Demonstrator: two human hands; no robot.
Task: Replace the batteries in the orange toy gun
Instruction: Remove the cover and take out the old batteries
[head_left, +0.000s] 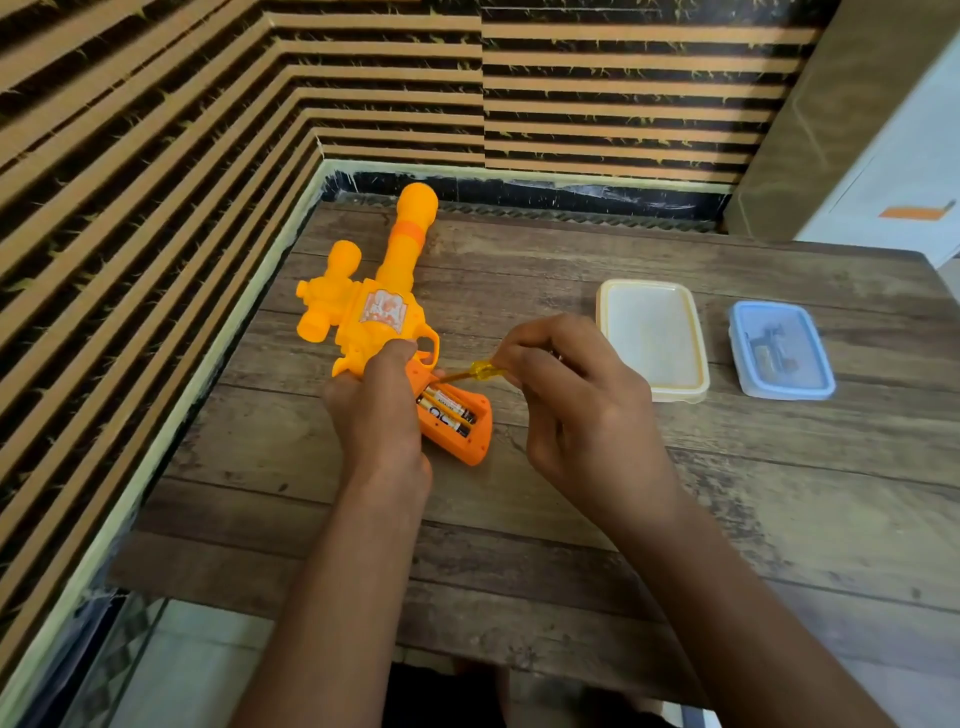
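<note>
The orange toy gun (384, 291) lies flat on the wooden table (571, 519), barrel pointing away from me. Its grip has an open battery compartment (457, 421) with two black batteries (448, 409) showing inside. My left hand (376, 410) presses down on the gun at the top of the grip. My right hand (566, 395) pinches a small screwdriver (470, 371) with a yellow handle. The screwdriver's tip reaches into the upper end of the compartment, at the batteries.
A yellow-lidded plastic box (652, 338) and a blue-lidded box (779, 348) with small items inside stand to the right on the table. Striped walls close in the left and back sides. The table's near edge is just below my forearms.
</note>
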